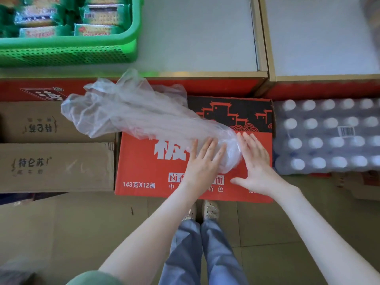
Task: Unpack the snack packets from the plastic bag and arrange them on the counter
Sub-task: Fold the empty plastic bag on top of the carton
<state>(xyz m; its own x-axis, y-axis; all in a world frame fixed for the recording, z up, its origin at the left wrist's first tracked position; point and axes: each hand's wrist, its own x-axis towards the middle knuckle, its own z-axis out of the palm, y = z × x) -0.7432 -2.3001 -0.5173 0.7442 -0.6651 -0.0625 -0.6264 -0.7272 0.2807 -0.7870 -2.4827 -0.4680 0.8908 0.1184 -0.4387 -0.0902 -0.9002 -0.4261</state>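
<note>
A clear plastic bag (133, 112) lies crumpled and see-through across the top of a red cardboard box (141, 171), stretching from the box's middle out toward 10 o'clock, where its loose end hangs over the box edge. The box stands on the floor against the front of the desk (195, 33).

Both hands are at the bag's near end, at the centre of the view. The left hand (202, 159) lies flat with fingers straight and slightly spread, its fingertips resting on the bunched plastic. The right hand (255, 163) is also wide, fingers straight and pointing toward 11 o'clock, thumb stretched out to the side; its fingers touch the bag's 3 o'clock edge while the palm presses on the box. Neither hand grips anything.

At 11 o'clock on the desk sits a green basket (61, 56), and the snack packets (102, 15) lie inside it, green-wrapped and blurred. At 9 o'clock, beside the red box, are brown cartons (57, 167). At 3 o'clock a shrink-wrapped pack of bottles (329, 136) stands just beside the box.
</note>
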